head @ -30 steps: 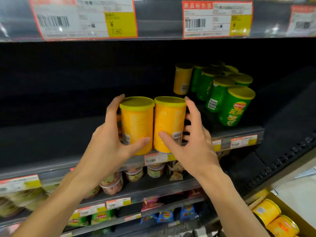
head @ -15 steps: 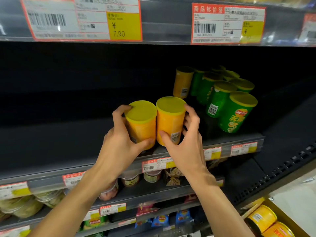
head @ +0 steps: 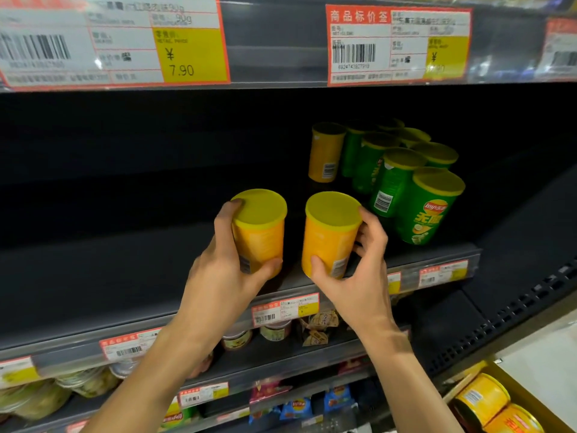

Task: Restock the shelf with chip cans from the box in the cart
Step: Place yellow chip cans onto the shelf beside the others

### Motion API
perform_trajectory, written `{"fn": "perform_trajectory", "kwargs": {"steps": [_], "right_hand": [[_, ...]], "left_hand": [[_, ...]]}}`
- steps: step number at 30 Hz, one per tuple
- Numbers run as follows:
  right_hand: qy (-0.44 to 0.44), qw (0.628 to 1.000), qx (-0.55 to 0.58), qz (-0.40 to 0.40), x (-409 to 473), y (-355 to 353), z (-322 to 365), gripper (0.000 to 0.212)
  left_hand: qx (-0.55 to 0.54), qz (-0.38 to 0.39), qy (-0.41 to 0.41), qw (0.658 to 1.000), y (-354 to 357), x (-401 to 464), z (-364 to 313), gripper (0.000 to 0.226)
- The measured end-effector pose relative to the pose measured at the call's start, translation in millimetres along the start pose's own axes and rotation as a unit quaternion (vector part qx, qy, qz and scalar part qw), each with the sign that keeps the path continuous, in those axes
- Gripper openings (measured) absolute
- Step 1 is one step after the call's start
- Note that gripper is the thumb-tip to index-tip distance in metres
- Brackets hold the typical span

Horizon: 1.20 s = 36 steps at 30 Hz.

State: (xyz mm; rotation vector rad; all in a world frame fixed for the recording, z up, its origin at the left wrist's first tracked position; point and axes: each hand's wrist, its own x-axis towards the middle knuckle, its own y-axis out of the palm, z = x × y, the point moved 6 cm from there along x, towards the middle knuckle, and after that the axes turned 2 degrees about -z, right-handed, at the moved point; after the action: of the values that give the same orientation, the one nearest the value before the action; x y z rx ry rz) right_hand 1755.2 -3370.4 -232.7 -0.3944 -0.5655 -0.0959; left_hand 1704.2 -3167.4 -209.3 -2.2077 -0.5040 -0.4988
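My left hand (head: 218, 276) grips one yellow-lidded orange chip can (head: 259, 229), my right hand (head: 359, 276) another (head: 327, 232), both over the dark metal shelf (head: 125, 276) edge; I'd slide them back squarely, upright.

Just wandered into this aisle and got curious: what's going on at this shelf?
Someone is stocking chips. The left hand grips one yellow can and the right hand grips another yellow can, both upright over the front of the dark shelf, a gap between them. Green cans stand to the right. More yellow cans lie in a box at lower right.
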Motion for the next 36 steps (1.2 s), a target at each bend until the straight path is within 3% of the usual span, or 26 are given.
{"fn": "perform_trajectory", "kwargs": {"steps": [5, 9, 15, 22, 36], "right_hand": [[-0.010, 1.000, -0.003, -0.011, 1.7, -4.4, -4.2, 0.092], [-0.010, 1.000, -0.004, -0.021, 1.6, -2.8, -3.1, 0.090], [0.002, 1.000, 0.000, -0.017, -0.3, -1.9, -2.8, 0.091], [0.009, 1.000, 0.006, -0.022, -0.8, -2.0, -1.1, 0.088], [0.009, 1.000, 0.013, 0.009, 2.2, -2.4, -6.7, 0.093]], "left_hand": [[-0.002, 0.025, 0.004, 1.000, -2.9, 6.6, 0.9, 0.090], [-0.038, 0.085, -0.072, 0.993, 6.4, 34.2, 11.5, 0.089], [-0.005, 0.083, -0.001, 0.997, 32.1, 92.1, 22.1, 0.089], [-0.087, 0.064, -0.027, 0.994, 73.9, 151.6, 46.6, 0.093], [-0.109, 0.066, -0.054, 0.990, 121.2, 200.2, 49.0, 0.098]]}}
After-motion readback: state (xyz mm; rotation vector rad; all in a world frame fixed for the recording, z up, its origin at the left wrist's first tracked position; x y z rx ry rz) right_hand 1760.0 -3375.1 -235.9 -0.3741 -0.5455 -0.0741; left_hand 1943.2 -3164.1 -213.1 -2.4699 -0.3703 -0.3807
